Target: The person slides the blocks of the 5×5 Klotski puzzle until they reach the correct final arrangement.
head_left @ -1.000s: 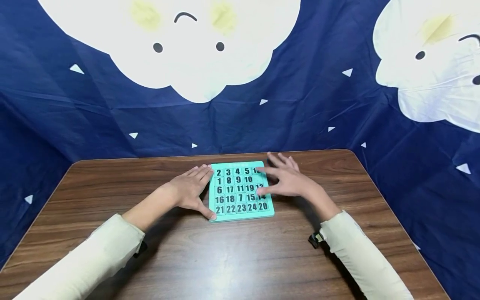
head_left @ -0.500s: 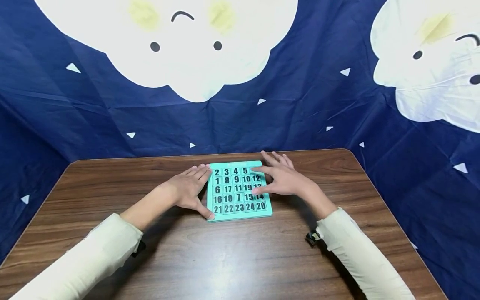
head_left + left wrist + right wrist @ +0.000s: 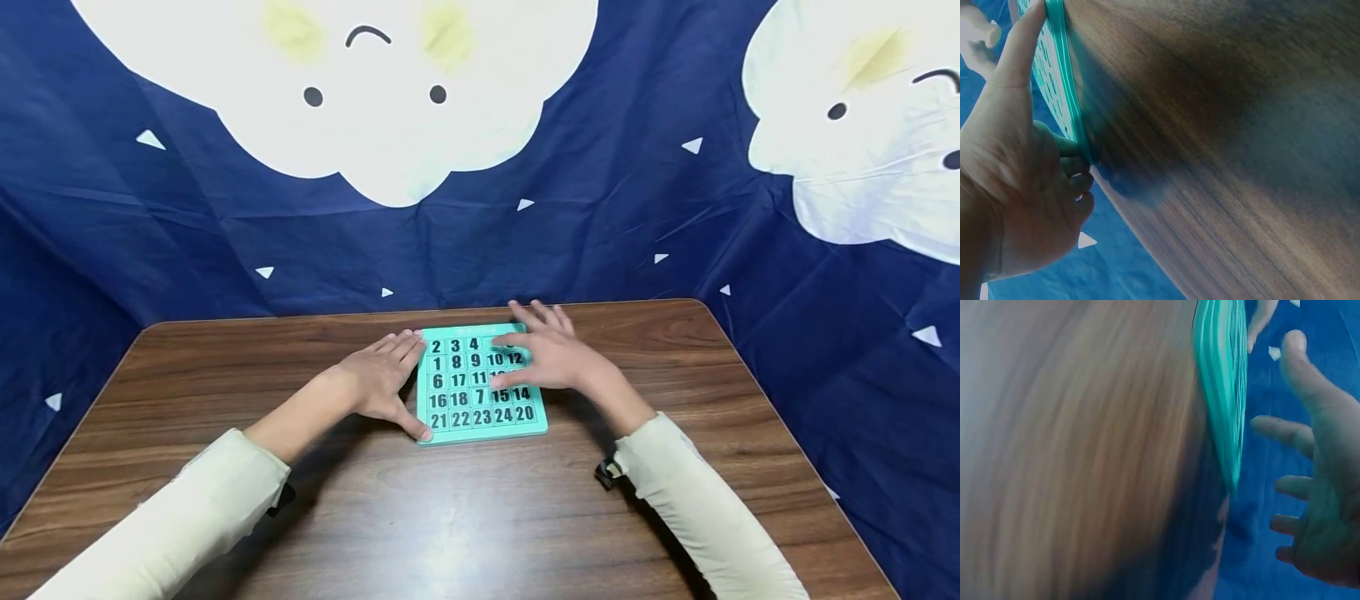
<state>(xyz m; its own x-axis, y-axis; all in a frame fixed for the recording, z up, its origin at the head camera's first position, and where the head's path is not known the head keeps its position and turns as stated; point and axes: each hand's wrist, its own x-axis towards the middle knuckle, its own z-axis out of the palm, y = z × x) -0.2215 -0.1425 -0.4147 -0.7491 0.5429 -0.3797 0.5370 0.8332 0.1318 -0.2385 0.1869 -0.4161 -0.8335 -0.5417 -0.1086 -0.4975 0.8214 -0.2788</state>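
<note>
A turquoise number slide puzzle (image 3: 459, 408) lies flat on the wooden table, its tiles marked with black numerals. My left hand (image 3: 378, 379) holds its left side, thumb on the near corner and fingertips at the far left edge. In the left wrist view those fingers (image 3: 1072, 165) bend against the puzzle's edge (image 3: 1063, 75). Over the right columns spreads my right hand (image 3: 553, 358), index finger at the top row and thumb above the middle row, covering several tiles. A gap shows right of the 4. The right wrist view has that hand (image 3: 1325, 462) beside the puzzle, fingers apart.
The brown wooden table (image 3: 420, 517) has a rounded far edge just behind the puzzle. Behind it hangs a dark blue cloth (image 3: 330, 242) with white clouds and small triangles. Both forearms wear pale sleeves (image 3: 217, 492), with a dark device (image 3: 607, 473) at the right wrist.
Tile 12 has slid down from the top right corner into the second row. Tile 5 has then shifted right in the top row. My right hand has moved left; the left hand stays.
</note>
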